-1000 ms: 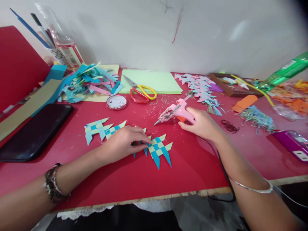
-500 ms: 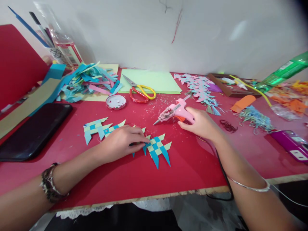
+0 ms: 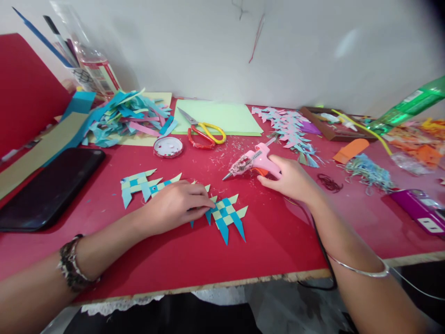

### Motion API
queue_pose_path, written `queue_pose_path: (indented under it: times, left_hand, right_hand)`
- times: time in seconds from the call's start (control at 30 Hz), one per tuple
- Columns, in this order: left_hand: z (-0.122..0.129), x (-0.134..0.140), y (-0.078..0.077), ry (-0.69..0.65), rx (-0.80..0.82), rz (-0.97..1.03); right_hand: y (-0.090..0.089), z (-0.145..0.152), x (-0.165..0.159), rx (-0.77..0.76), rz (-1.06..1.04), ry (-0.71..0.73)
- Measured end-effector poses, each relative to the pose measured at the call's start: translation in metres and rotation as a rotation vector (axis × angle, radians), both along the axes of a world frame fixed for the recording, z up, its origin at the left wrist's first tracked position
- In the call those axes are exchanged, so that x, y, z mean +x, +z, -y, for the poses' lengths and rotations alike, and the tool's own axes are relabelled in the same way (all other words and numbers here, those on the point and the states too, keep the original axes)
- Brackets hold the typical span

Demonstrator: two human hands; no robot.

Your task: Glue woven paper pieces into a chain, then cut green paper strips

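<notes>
Pink glue gun [image 3: 261, 160], gripped by the right hand [image 3: 294, 182]; left hand [image 3: 179, 202], fingers touching a woven paper fish [image 3: 227, 213] on the table [image 3: 274, 250], pinch unclear. Neither hand has visibly shifted, suggesting steadying.

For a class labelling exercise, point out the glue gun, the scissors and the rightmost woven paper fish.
Glue gun [image 3: 262, 161], head view: pink body.
Scissors [image 3: 195, 124], head view: near the pivot.
Rightmost woven paper fish [image 3: 225, 212], head view: checkered middle.

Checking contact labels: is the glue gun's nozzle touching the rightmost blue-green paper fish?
Apart: the head view shows red tabletop between the nozzle and the fish.
</notes>
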State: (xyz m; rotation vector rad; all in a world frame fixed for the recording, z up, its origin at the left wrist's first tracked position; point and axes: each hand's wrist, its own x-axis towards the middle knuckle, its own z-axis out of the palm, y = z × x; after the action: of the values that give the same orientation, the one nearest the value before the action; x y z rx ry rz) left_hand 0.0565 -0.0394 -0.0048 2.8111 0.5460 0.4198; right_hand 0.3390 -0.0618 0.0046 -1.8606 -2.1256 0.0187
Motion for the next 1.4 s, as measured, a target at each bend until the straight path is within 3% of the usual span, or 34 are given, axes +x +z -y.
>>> queue_pose_path:
  times: [0.37,0.6,0.77,1.1,1.27,1.4]
  left_hand:
    - [0.003,0.001,0.006,-0.107,0.287,-0.034]
    - [0.004,0.003,0.008,-0.130,0.363,-0.071]
    - [0.002,-0.002,0.008,-0.116,0.298,0.030]
    - [-0.003,-0.009,0.012,0.059,0.149,0.181]
    - [-0.005,-0.008,0.010,0.216,0.081,0.260]
    - [-0.010,-0.010,0.013,0.248,0.022,0.325]
  right_hand:
    - [-0.002,-0.001,0.002,0.003,0.011,-0.021]
    - [-0.002,-0.001,0.003,0.005,-0.003,-0.052]
    - [-0.001,-0.002,0.003,0.033,-0.044,-0.070]
    - [-0.012,-0.011,0.014,0.125,-0.060,-0.210]
    - [-0.015,-0.013,0.018,0.108,-0.074,-0.267]
    - [-0.017,-0.013,0.019,0.008,-0.130,-0.261]
